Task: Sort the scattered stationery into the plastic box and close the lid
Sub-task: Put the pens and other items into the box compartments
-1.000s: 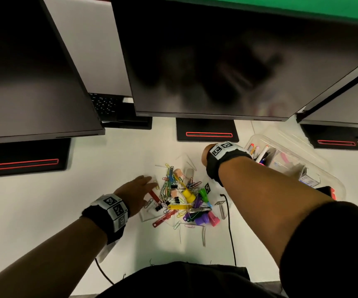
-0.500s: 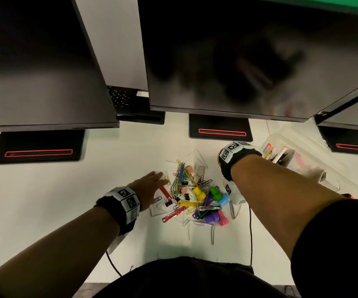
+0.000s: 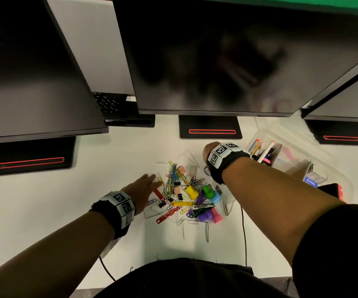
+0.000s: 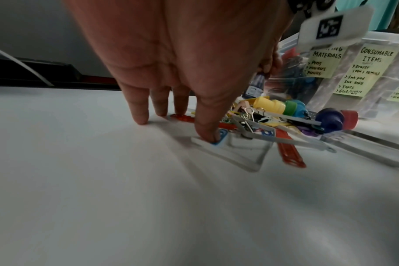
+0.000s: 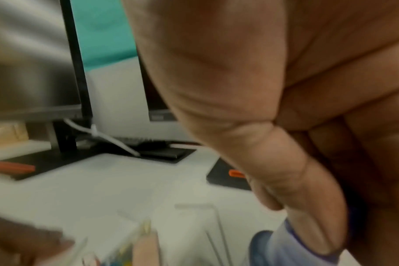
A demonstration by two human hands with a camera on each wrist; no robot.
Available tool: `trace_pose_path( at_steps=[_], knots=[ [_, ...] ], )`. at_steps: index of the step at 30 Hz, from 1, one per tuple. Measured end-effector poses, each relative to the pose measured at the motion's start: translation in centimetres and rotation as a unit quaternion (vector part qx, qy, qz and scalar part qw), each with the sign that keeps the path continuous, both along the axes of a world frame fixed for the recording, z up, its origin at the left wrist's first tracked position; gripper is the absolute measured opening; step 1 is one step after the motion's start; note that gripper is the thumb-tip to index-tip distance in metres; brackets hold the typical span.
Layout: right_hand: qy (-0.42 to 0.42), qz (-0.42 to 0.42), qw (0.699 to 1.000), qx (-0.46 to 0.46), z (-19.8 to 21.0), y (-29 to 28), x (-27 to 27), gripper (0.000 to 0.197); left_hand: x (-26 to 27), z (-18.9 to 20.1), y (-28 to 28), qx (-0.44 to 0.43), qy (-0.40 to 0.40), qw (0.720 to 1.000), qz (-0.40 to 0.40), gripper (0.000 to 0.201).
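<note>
The sorting is partway done: a heap of scattered stationery (image 3: 186,196) (coloured paper clips, black binder clips, bright plastic caps, red flat fasteners) lies on the white bench (image 3: 44,211), while the clear plastic box (image 3: 324,168) stands at the right with its lid off and pens already upright in 1 compartment. Green handwritten labels on its wall, seen from the left wrist view, mark compartments for writing materials and consumable items.

The left hand (image 3: 140,190) lies with fingers straight at the heap's left edge, fingertips (image 4: 140,117) on the bench and the thumb pressing a blue paper clip (image 4: 221,138) against a clear plastic piece. The right hand (image 5: 285,126) is clenched around a small blue-and-white bottle (image 5: 282,248) at the far side of the heap; only part of the bottle shows.

The step in hand looks like picking 1 item for the box. Next, the bottle probably needs carrying right to the consumables compartment, and the thin clip needs sliding or pinching, since it lies flat.

3 dark monitors (image 3: 216,57) on black stands overhang the bench, with a keyboard (image 3: 109,102) behind them, a green wall above, and a thin black cable (image 3: 244,233) running toward the person.
</note>
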State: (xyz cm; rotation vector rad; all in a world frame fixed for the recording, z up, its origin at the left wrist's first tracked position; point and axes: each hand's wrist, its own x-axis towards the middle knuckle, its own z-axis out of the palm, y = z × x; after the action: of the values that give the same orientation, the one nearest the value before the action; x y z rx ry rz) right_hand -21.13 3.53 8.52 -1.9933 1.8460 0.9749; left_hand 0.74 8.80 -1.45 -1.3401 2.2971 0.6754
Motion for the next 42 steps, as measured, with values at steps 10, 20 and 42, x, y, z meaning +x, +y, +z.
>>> trace_pose_path(
  at_steps=[10,20,42],
  knots=[
    [-0.136,-0.181,0.965,-0.132,6.7,2.9,-5.8,0.046,-3.6,0.7,-1.9,-0.070,-0.024,0.996,0.043,0.041],
    [-0.141,-0.333,0.903,-0.233,11.2,11.6,-17.2,0.013,-8.3,0.8,-2.3,-0.068,0.069,0.995,0.028,0.051],
    [-0.018,-0.322,0.946,-0.012,4.3,12.7,-18.4,0.010,-7.8,-0.3,-2.4,-0.058,0.092,0.993,0.052,0.047]
  ],
)
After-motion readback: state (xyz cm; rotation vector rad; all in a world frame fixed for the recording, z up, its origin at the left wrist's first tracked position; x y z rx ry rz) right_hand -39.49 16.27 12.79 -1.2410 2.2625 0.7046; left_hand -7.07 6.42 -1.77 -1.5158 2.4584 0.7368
